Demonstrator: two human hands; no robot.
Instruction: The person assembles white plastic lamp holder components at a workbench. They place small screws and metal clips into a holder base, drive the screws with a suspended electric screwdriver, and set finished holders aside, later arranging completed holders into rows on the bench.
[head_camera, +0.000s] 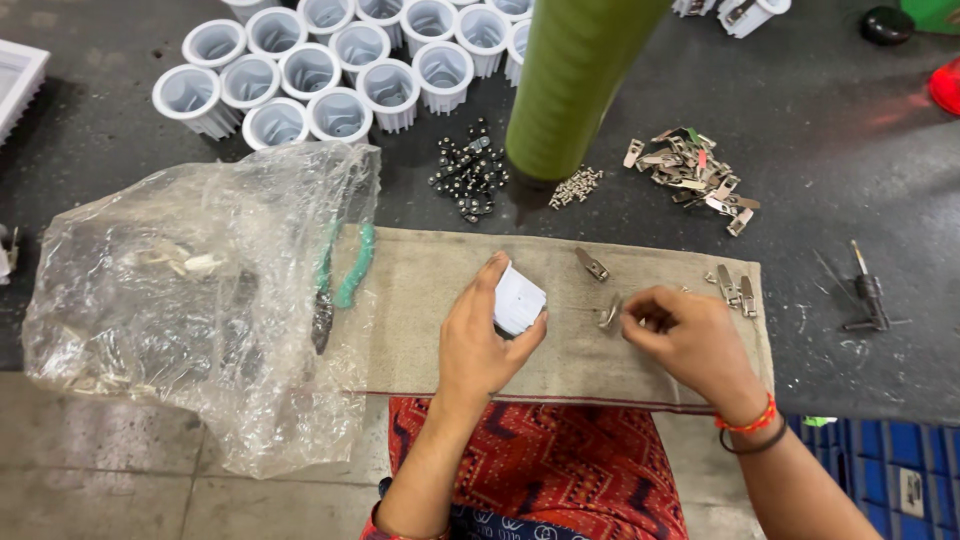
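Left hand: closed around a small white ribbed plastic housing, thumb on its near right edge, fingers wrapped over the far left side. The housing's flat white face tilts up toward the camera.

Right hand: fingertips pinched together on a small metal piece; the piece itself is mostly hidden, so its kind cannot be told. A metal spring clip lies just left of these fingertips, between the two hands, nearer the right hand than the left. Its long axis runs roughly away from the person, slightly slanted.

Further clips: one beyond the gap between the hands, lying diagonally; a pair beyond the right hand.

Surface: both hands rest over a tan cloth mat laid on a dark work table.

Beyond the hands: a green cone-shaped spool, a pile of black small parts, a pile of screws, a heap of metal clips, and a cluster of white ribbed housings.

Left of the left hand: a crumpled clear plastic bag over green-handled pliers. Right of the right hand: a small dark hand tool.
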